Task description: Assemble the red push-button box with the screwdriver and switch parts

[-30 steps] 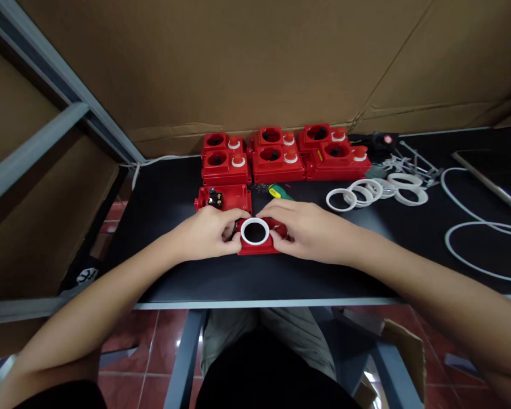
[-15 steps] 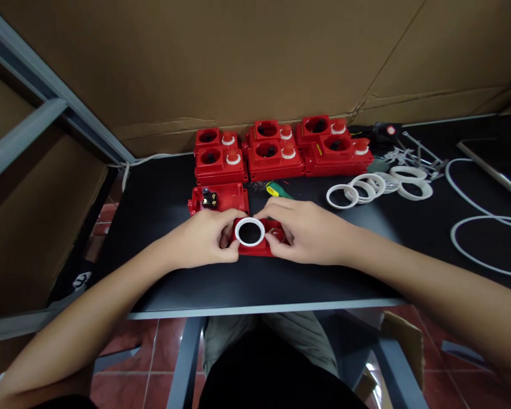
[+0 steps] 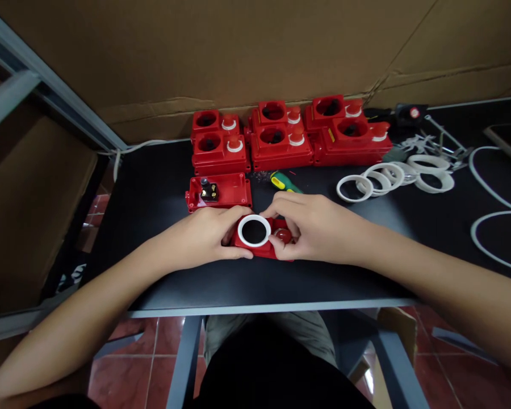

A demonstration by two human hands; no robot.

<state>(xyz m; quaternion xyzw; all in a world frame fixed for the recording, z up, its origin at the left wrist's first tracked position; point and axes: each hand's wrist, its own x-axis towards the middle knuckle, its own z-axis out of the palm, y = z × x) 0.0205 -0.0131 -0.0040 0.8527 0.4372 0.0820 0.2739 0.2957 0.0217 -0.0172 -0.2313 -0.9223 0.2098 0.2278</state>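
While your left hand [image 3: 204, 236] closes on the left end of the red cover [image 3: 259, 251] on the black table [image 3: 153, 187], a white ring [image 3: 254, 217] sits on its opening. Your right hand [image 3: 319, 227] pinches the right end; it looks light, rigid plastic, best held by those 2 ends.

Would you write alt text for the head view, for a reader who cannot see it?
The left hand and right hand grip a red housing topped by a white ring on a black table. Behind lie an open red base, a green screwdriver, stacked red housings and white rings.
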